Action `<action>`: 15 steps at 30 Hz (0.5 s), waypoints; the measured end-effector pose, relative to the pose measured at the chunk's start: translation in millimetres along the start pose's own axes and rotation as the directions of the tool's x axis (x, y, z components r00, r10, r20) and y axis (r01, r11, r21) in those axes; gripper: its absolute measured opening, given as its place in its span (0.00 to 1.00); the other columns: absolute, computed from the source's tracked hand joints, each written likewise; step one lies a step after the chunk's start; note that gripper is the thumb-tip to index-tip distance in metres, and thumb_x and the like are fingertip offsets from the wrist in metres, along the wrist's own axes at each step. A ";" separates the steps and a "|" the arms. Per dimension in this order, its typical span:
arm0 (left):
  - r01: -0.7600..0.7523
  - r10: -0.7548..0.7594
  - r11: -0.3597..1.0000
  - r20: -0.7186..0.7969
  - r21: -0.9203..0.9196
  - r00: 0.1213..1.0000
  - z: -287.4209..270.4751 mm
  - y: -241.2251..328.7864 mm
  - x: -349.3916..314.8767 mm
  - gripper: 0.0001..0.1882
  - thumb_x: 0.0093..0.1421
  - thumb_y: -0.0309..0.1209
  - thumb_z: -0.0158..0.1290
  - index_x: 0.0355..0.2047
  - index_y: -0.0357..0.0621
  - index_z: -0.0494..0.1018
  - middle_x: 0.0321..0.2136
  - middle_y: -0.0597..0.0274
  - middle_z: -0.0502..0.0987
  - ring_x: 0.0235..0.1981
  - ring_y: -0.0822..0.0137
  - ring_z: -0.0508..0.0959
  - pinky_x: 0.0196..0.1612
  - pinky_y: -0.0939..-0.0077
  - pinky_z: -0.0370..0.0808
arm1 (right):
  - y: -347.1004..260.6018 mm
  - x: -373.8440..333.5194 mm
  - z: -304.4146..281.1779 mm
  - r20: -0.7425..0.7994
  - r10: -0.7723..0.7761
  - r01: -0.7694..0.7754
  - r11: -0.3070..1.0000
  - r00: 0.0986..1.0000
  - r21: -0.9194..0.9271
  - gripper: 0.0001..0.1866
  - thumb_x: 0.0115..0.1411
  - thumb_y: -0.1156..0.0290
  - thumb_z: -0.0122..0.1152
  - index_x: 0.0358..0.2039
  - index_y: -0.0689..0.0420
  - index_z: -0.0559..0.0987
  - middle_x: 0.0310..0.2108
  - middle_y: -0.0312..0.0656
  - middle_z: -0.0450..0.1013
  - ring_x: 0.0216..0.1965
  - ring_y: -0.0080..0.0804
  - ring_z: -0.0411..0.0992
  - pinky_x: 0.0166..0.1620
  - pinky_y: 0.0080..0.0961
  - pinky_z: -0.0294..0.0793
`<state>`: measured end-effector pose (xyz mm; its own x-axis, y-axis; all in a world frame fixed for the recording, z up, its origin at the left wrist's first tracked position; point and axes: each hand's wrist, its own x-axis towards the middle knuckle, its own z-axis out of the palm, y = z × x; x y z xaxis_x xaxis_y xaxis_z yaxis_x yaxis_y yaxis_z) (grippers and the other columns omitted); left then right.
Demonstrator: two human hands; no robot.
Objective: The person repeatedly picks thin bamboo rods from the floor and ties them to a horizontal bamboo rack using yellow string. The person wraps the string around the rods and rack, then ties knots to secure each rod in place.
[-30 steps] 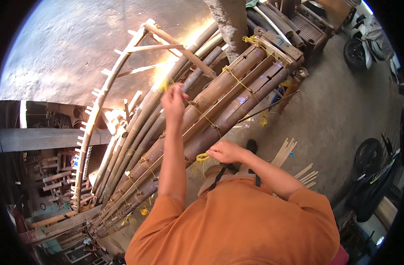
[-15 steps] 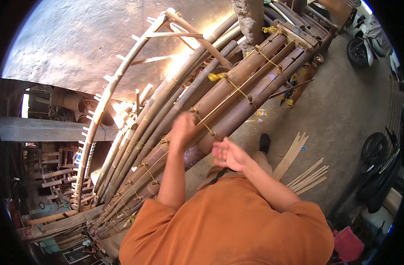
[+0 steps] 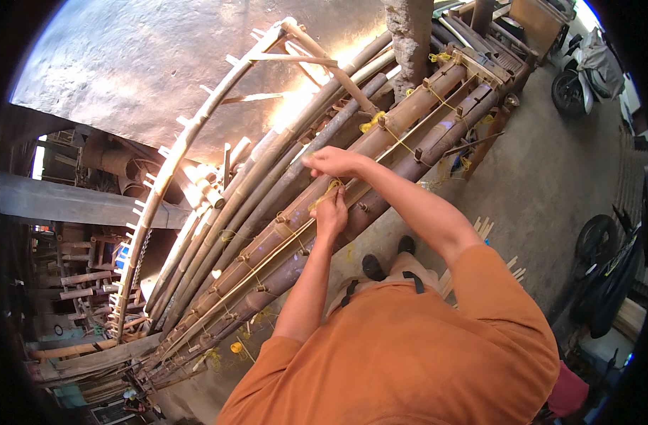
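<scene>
My left hand [image 3: 330, 212] is closed round a small bunch of yellow cord [image 3: 334, 185], at the long bamboo frame [image 3: 352, 221]. Above and beyond it my right hand [image 3: 331, 162] reaches across the far bamboo pole, with its fingers drawn together. Whatever lies in the right fingers is too small to make out. The frame has two thick brown bamboo poles side by side with a thin pale strip [image 3: 274, 248] between them. Short pegs [image 3: 363, 207] stand along both poles, and yellow cord runs across between several of them.
Long bamboo poles [image 3: 267, 170] lie beyond the frame, beside a curved pegged bamboo piece [image 3: 189, 134] against the wall. A rough post [image 3: 409, 42] rises at the back. Pale strips [image 3: 483, 228] lie on the floor at right. Motorbikes [image 3: 575, 85] stand farther right.
My right hand has swung up and left across the frame to its far side. The left hand has moved right and closed on the yellow cord. The view has shifted slightly.
</scene>
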<state>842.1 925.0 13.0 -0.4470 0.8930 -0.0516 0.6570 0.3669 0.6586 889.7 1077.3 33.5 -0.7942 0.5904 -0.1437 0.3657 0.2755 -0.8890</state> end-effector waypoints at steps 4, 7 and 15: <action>0.061 -0.055 0.996 -0.105 0.061 0.993 -0.5 -15.2 -0.3 0.17 0.67 0.42 0.43 0.41 0.49 0.78 0.33 0.47 0.80 0.38 0.48 0.78 0.46 0.53 0.62 | -54.8 -110.4 -13.1 0.344 -0.382 0.269 0.904 0.858 0.331 0.22 0.66 0.57 0.45 0.24 0.62 0.72 0.24 0.47 0.71 0.28 0.40 0.70 0.40 0.39 0.70; -0.007 0.007 1.000 -0.059 0.000 0.998 -5.7 -1.7 7.9 0.16 0.67 0.40 0.44 0.36 0.45 0.78 0.31 0.51 0.80 0.34 0.57 0.79 0.39 0.64 0.69 | 55.3 -170.4 53.6 0.243 -0.406 0.468 0.823 0.881 -0.322 0.22 0.61 0.59 0.50 0.17 0.62 0.73 0.16 0.55 0.69 0.20 0.58 0.66 0.29 0.44 0.67; -0.067 0.046 0.996 -0.304 -0.060 0.952 -32.4 -14.8 135.5 0.17 0.66 0.37 0.43 0.35 0.36 0.76 0.26 0.51 0.78 0.30 0.53 0.78 0.35 0.59 0.73 | 16.7 -197.1 61.6 -0.049 -0.235 0.240 0.960 0.971 0.146 0.21 0.64 0.60 0.49 0.20 0.62 0.75 0.18 0.49 0.72 0.20 0.50 0.68 0.27 0.41 0.68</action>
<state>752.1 1032.2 20.6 -0.5797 0.7876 0.2090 0.6479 0.2899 0.7044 1022.5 918.8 20.2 -0.8333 0.5452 0.0910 0.0896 0.2956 -0.9511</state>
